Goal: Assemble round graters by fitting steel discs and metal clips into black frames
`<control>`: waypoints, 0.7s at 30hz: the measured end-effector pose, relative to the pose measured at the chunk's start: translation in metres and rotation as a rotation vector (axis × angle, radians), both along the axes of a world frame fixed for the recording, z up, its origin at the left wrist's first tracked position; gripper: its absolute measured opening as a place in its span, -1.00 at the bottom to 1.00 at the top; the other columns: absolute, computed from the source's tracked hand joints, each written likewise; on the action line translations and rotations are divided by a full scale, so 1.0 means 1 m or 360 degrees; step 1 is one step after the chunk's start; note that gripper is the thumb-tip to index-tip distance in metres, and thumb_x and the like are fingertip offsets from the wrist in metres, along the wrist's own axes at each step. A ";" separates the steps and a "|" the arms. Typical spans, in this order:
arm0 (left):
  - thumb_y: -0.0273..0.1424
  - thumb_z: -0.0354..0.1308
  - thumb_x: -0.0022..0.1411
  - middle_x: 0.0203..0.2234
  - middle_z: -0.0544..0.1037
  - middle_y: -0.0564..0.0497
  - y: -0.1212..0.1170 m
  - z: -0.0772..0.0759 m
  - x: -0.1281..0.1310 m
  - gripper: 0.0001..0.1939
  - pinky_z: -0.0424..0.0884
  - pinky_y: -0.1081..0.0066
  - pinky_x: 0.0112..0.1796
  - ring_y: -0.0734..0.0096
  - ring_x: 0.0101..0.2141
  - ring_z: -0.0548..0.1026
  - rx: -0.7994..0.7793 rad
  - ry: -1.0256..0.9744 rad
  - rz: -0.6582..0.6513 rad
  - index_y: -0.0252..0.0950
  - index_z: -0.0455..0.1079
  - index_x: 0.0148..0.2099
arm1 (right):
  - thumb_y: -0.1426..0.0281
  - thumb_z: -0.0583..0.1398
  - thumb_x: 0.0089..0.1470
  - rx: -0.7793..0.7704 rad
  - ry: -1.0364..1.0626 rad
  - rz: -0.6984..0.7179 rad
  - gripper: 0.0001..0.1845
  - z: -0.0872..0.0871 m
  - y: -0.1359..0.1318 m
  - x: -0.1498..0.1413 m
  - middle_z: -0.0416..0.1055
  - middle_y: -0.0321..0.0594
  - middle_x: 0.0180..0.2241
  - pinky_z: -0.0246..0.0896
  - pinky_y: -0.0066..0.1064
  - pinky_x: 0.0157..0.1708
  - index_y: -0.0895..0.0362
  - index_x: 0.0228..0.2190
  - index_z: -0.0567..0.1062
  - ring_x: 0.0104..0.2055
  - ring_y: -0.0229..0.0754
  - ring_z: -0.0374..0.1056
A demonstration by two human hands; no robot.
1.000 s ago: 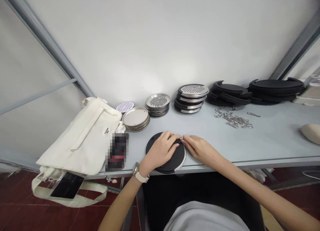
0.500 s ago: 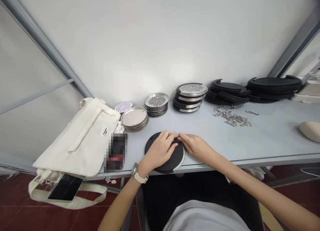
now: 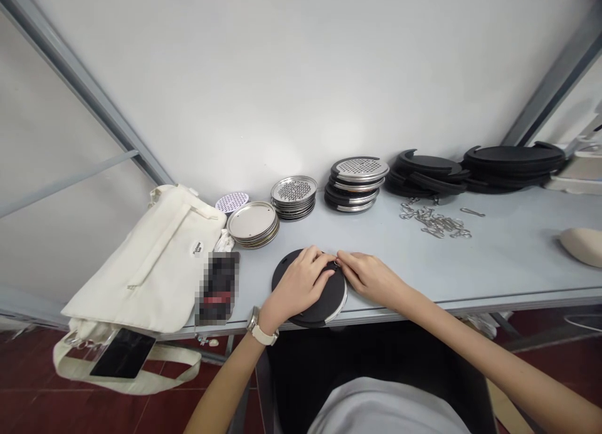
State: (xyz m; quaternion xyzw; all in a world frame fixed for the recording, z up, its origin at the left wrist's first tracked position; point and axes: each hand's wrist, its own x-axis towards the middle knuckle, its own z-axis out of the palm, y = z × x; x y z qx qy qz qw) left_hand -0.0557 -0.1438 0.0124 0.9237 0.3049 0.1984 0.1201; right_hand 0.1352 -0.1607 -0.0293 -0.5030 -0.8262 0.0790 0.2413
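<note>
A round black grater holder (image 3: 308, 308) with a silvery metal edge on its lower right lies at the table's front edge. My left hand (image 3: 303, 277) lies over it, pressing and gripping it, with thumb and index finger bent toward a small metal clip (image 3: 335, 263) at the upper right rim. My right hand (image 3: 371, 276) pinches that clip between closed fingertips, which partly hide it. Further right, a loose pile of metal clips (image 3: 435, 222) is spread on the table.
Along the wall stand flat metal discs (image 3: 254, 219), grater plates (image 3: 294, 189), graters in black holders (image 3: 360, 167) and black holders (image 3: 430, 164), (image 3: 515, 155). A white bag (image 3: 145, 258) and a blurred-out dark object (image 3: 219, 286) are on the left. At right lies a beige rounded object (image 3: 583, 244).
Both hands stay at the same spot on the holder. My right fingertips have shifted very slightly at the clip; the whole view has moved a little.
</note>
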 end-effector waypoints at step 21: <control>-0.42 -0.12 0.36 -0.22 0.34 -0.04 -0.001 0.003 0.000 -0.76 0.29 0.26 -0.06 0.30 -0.15 0.32 -0.0046 -0.0009 0.0015 -0.24 0.26 0.02 | 0.41 -0.09 0.26 -0.0005 -0.0051 -0.0053 -0.77 0.003 0.000 -0.003 0.38 -0.26 -0.50 -0.02 -0.45 -0.47 0.13 -0.34 0.32 -0.51 -0.26 0.26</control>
